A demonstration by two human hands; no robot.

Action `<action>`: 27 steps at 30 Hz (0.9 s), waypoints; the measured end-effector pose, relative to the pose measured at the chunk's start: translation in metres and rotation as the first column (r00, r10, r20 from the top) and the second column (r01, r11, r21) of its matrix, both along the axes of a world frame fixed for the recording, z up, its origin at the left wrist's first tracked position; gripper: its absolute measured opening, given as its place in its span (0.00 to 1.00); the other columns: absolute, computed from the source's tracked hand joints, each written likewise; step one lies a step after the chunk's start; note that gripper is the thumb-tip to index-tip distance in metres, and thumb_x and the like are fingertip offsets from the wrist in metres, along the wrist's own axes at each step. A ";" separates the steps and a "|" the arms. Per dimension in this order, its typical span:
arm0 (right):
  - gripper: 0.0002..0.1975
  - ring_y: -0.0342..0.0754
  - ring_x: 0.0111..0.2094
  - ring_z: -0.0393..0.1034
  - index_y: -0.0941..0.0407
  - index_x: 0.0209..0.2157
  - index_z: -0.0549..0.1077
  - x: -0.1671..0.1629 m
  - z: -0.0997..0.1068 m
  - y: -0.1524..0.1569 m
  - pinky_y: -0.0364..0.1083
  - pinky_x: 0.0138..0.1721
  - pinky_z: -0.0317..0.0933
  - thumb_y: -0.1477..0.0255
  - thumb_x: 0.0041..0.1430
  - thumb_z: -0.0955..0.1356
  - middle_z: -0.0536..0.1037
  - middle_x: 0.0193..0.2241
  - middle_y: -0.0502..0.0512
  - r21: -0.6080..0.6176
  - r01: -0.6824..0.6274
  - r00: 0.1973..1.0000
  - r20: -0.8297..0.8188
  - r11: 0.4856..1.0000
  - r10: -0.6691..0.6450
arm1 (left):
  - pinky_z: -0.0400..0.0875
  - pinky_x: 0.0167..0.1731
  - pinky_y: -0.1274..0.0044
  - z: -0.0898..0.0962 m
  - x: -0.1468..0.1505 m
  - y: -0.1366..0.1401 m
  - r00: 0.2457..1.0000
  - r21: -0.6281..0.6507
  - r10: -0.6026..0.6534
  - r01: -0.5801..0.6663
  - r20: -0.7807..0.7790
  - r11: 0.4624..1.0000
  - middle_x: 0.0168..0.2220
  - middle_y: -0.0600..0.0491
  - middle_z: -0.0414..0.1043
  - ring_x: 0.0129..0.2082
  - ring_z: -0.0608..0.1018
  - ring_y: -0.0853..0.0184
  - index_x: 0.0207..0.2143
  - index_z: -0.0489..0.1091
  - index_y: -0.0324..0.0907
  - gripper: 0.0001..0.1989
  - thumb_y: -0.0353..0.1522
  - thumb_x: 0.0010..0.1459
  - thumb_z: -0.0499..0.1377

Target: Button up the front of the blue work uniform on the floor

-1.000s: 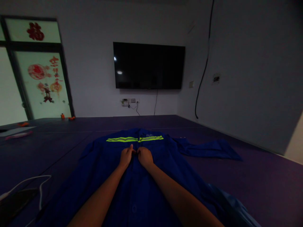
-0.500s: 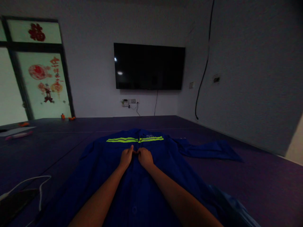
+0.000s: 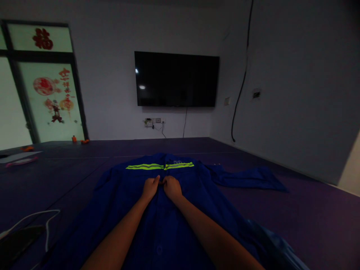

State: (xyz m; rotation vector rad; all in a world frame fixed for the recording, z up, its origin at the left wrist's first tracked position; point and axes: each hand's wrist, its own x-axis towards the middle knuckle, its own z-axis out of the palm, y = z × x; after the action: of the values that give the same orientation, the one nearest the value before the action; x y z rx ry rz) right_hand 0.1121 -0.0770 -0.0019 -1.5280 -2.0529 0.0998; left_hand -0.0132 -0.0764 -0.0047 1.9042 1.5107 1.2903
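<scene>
A blue work jacket (image 3: 177, 221) with yellow-green reflective bands (image 3: 179, 165) across its chest lies spread out in front of me, collar away from me. My left hand (image 3: 150, 188) and my right hand (image 3: 172, 188) meet at its front placket, just below the bands. Both have their fingers pinched on the jacket's front edges, thumbs and fingertips nearly touching. Whatever small part sits between the fingertips is hidden. Nearer me, a button (image 3: 159, 249) shows on the placket. The right-hand sleeve (image 3: 250, 178) stretches out to the side.
The purple floor (image 3: 306, 213) carries a dark flat device (image 3: 21, 243) with a white cable (image 3: 36, 212) at lower left. Light-blue fabric (image 3: 277, 245) lies at lower right. Small orange objects (image 3: 84, 141) stand by the door; a television (image 3: 177, 79) hangs on the far wall.
Both hands stay at the same spot on the placket, with only a slight shift of the fingers. The jacket has not visibly moved.
</scene>
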 end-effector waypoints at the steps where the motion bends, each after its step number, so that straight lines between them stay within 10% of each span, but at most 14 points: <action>1: 0.11 0.44 0.38 0.66 0.56 0.31 0.71 0.000 0.000 0.000 0.41 0.39 0.54 0.80 0.49 0.60 0.74 0.34 0.54 -0.003 0.002 1.000 0.001 1.000 -0.002 | 0.64 0.29 0.77 -0.002 -0.001 0.002 1.000 0.001 0.003 -0.003 -0.013 1.000 0.22 0.48 0.74 0.29 0.75 0.63 0.21 0.74 0.37 0.29 0.47 0.53 0.42; 27: 0.11 0.45 0.37 0.67 0.58 0.29 0.72 0.000 -0.001 0.003 0.40 0.37 0.55 0.83 0.49 0.60 0.74 0.33 0.56 -0.003 -0.001 1.000 -0.022 1.000 0.001 | 0.52 0.20 0.79 -0.004 0.001 0.004 0.990 0.069 0.081 -0.073 -0.113 0.995 0.13 0.51 0.67 0.17 0.66 0.69 0.16 0.71 0.36 0.26 0.41 0.54 0.44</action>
State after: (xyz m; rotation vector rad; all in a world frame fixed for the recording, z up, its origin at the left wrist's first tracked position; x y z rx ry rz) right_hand 0.1116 -0.0741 -0.0032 -1.5212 -2.0372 0.1189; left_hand -0.0126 -0.0727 -0.0086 2.0111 1.6333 1.2966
